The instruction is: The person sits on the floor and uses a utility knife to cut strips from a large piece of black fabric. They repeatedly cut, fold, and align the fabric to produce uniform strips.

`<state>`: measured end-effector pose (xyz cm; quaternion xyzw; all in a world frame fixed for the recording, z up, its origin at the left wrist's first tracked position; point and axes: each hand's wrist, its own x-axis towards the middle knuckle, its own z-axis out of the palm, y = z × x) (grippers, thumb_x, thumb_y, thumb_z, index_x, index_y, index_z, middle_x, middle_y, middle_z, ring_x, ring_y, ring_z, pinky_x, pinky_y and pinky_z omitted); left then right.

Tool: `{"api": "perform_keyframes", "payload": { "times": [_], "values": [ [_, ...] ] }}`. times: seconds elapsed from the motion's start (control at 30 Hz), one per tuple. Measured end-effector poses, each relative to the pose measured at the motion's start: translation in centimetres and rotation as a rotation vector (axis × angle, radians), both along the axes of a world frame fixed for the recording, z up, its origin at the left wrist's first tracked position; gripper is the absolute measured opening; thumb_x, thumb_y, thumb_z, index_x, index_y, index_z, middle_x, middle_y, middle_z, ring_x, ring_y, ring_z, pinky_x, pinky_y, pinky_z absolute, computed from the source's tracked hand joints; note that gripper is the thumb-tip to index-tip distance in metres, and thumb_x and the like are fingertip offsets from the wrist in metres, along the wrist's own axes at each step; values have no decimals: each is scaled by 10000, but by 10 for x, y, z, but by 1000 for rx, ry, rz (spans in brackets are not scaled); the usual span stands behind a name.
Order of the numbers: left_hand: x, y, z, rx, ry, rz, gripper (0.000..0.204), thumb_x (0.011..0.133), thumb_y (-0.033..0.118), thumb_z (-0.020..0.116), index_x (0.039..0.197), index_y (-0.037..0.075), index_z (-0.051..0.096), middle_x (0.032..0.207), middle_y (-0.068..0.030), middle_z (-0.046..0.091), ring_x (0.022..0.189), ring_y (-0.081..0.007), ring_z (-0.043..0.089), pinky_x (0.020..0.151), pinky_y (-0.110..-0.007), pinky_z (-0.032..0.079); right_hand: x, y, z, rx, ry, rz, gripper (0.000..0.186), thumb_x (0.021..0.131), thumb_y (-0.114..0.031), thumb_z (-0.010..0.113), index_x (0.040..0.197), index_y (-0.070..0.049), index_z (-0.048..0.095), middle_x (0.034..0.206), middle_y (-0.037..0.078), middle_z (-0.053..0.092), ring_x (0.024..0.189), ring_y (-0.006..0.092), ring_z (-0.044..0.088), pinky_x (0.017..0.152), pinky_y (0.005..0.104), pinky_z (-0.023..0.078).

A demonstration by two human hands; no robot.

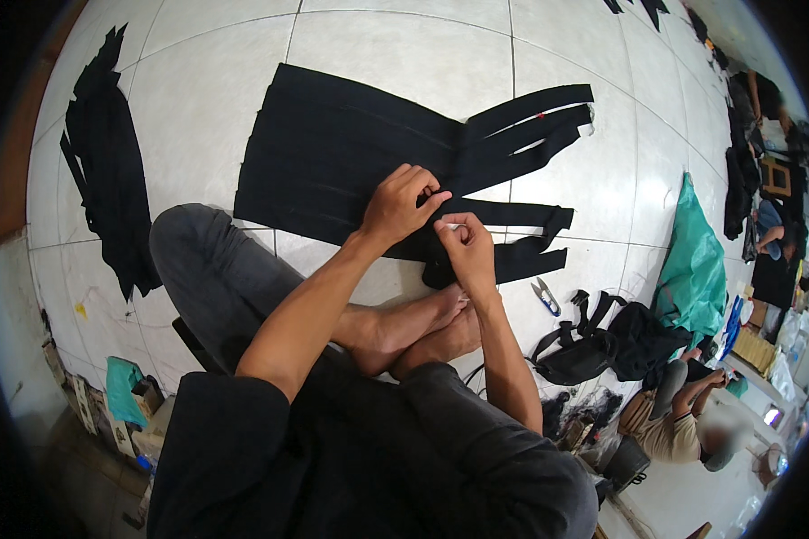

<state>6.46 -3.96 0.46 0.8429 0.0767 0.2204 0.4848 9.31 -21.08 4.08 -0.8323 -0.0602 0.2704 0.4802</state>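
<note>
Black fabric lies spread on the tiled floor in front of my crossed legs, with several long strips fanning out to the right. Over its near right part my left hand is closed, thumb and forefinger pinched together. Just below and to the right, my right hand is also pinched, its fingertips close to those of the left. Whatever sits between the fingertips is too small to name. A dark bunched part of the cloth lies under the right hand, near my bare feet.
Small blue-handled thread snips lie right of my feet. Beyond them are a black strapped bag and a green sheet. More black cloth pieces lie at the left. Another person sits at the lower right.
</note>
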Motion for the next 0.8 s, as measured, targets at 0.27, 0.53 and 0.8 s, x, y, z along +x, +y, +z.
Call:
{"api": "perform_keyframes", "payload": {
  "times": [0.27, 0.53, 0.8],
  "values": [
    [1, -2, -1, 14, -15, -14, 238, 886, 225, 809, 863, 43, 658, 799, -70, 635, 748, -237, 603, 665, -368, 498, 5, -4, -24, 285, -4, -108, 187, 1035, -206, 654, 1006, -22, 651, 832, -18, 639, 549, 6, 354, 485, 218, 270],
    [0, -1, 1, 44, -19, -8, 258, 900, 251, 789, 877, 46, 634, 815, -79, 643, 755, -270, 616, 670, -381, 511, 20, -17, -2, 606, 437, -391, 180, 1077, -251, 577, 1045, -75, 564, 838, 28, 653, 487, 42, 407, 436, 204, 312],
    [0, 0, 2, 21, -37, -4, 236, 898, 217, 796, 886, 33, 649, 805, -77, 626, 750, -248, 604, 670, -372, 499, 10, -3, -6, 49, 61, -83, 255, 960, -216, 744, 1051, 22, 752, 877, 39, 725, 627, 37, 518, 559, 235, 414]
  ]
}}
